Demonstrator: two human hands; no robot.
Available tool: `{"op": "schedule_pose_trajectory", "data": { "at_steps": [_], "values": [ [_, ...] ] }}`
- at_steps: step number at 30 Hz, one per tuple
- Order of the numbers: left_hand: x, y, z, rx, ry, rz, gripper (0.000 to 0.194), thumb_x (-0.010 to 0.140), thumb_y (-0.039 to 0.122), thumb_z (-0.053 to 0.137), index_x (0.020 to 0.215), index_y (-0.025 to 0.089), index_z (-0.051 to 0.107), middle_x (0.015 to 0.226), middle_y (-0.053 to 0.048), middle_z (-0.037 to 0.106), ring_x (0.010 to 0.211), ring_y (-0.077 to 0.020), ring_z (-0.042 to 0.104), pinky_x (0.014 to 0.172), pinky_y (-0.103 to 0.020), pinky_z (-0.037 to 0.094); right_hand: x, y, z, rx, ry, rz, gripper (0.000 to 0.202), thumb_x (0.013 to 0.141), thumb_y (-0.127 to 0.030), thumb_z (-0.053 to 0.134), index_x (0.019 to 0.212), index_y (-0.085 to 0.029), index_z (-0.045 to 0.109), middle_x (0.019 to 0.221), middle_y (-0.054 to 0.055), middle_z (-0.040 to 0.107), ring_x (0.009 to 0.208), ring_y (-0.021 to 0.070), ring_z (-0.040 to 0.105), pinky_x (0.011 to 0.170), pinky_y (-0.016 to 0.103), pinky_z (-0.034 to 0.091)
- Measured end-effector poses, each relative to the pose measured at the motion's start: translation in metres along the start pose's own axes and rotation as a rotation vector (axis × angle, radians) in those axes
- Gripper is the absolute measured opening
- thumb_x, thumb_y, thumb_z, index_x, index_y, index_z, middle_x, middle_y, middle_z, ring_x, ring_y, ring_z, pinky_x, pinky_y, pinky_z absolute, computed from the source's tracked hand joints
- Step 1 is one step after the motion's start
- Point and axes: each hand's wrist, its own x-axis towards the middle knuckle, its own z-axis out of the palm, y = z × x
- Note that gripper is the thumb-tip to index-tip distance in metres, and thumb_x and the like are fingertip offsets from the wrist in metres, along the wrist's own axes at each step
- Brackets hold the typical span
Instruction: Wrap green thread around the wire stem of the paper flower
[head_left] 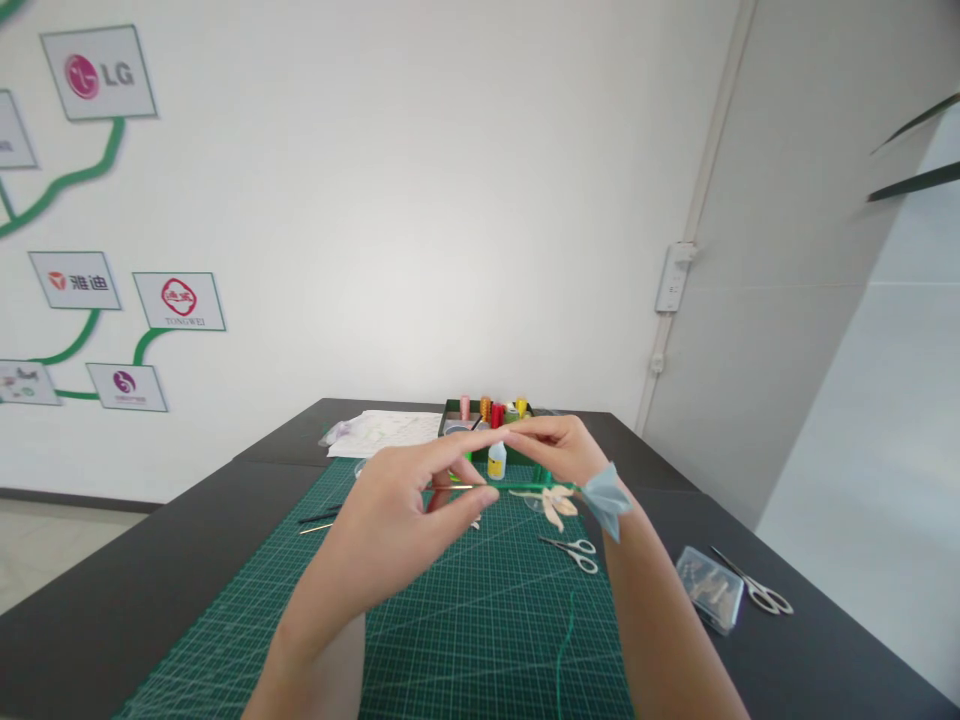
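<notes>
My left hand (412, 500) pinches a thin stem, golden at the left and wrapped in green (517, 487) towards the right, held level above the mat. At the stem's right end are a cream flower (555, 503) and a pale blue flower (609, 500), the blue one in front of my right wrist. My right hand (559, 445) arches over the stem, its fingers together and their tips meeting my left hand's fingers. Whether the right fingers grip a thread is too small to tell.
Below lies a green cutting mat (465, 620) with small scissors (577, 552) and a loose green thread (565, 650). Behind stand a glue bottle (496, 461) and a tray of thread spools (497, 413). A clear box (710, 588) and larger scissors (757, 590) lie right.
</notes>
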Motion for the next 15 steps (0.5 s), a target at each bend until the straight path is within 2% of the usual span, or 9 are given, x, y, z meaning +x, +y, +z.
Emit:
{"op": "schedule_pose_trajectory", "data": {
  "at_steps": [3, 6, 8, 10, 12, 15],
  "values": [
    [0.007, -0.007, -0.002, -0.079, 0.161, 0.032, 0.021, 0.086, 0.029, 0.069, 0.103, 0.029, 0.082, 0.074, -0.004, 0.075, 0.054, -0.0138, 0.054, 0.048, -0.027, 0.041, -0.002, 0.003, 0.0, -0.002, -0.164, 0.025, 0.023, 0.086, -0.043, 0.071, 0.087, -0.023, 0.082, 0.075, 0.003, 0.074, 0.068, 0.0176, 0.064, 0.06, 0.029, 0.051],
    [0.015, -0.019, -0.002, -0.197, 0.326, -0.01, 0.014, 0.082, 0.029, 0.074, 0.092, 0.028, 0.084, 0.074, -0.004, 0.075, 0.053, -0.0129, 0.055, 0.047, -0.026, 0.041, -0.004, 0.006, -0.006, 0.076, -0.198, 0.069, 0.028, 0.087, -0.046, 0.07, 0.086, -0.02, 0.08, 0.058, -0.001, 0.058, 0.052, 0.0106, 0.047, 0.049, 0.024, 0.037],
    [0.019, -0.026, -0.005, -0.303, 0.437, -0.04, 0.014, 0.08, 0.03, 0.077, 0.091, 0.028, 0.084, 0.074, -0.004, 0.076, 0.056, -0.0135, 0.059, 0.048, -0.025, 0.043, -0.003, 0.011, -0.013, 0.248, -0.121, 0.084, 0.034, 0.083, -0.051, 0.073, 0.082, -0.018, 0.078, 0.047, -0.007, 0.039, 0.044, 0.0078, 0.03, 0.044, 0.023, 0.025],
    [0.021, -0.033, -0.01, -0.39, 0.548, -0.05, 0.016, 0.077, 0.029, 0.079, 0.091, 0.026, 0.083, 0.074, -0.004, 0.077, 0.061, -0.015, 0.064, 0.051, -0.025, 0.046, -0.001, 0.021, -0.024, 0.433, 0.034, 0.076, 0.037, 0.077, -0.055, 0.077, 0.074, -0.018, 0.074, 0.044, -0.011, 0.023, 0.041, 0.0065, 0.016, 0.043, 0.023, 0.017],
    [0.022, -0.037, -0.016, -0.435, 0.648, -0.044, 0.017, 0.074, 0.027, 0.081, 0.091, 0.025, 0.083, 0.073, -0.004, 0.077, 0.062, -0.0148, 0.065, 0.052, -0.024, 0.046, 0.0, 0.034, -0.036, 0.499, 0.165, 0.078, 0.039, 0.071, -0.056, 0.081, 0.065, -0.019, 0.068, 0.045, -0.012, 0.019, 0.042, 0.0062, 0.012, 0.043, 0.024, 0.013],
    [0.021, -0.04, -0.025, -0.463, 0.741, -0.018, 0.018, 0.072, 0.025, 0.082, 0.09, 0.024, 0.083, 0.073, -0.003, 0.077, 0.057, -0.0116, 0.06, 0.048, -0.022, 0.041, -0.001, 0.061, -0.059, 0.404, 0.237, 0.124, 0.043, 0.065, -0.057, 0.084, 0.061, -0.019, 0.066, 0.045, -0.01, 0.024, 0.043, 0.0064, 0.015, 0.043, 0.025, 0.014]
  ]
}}
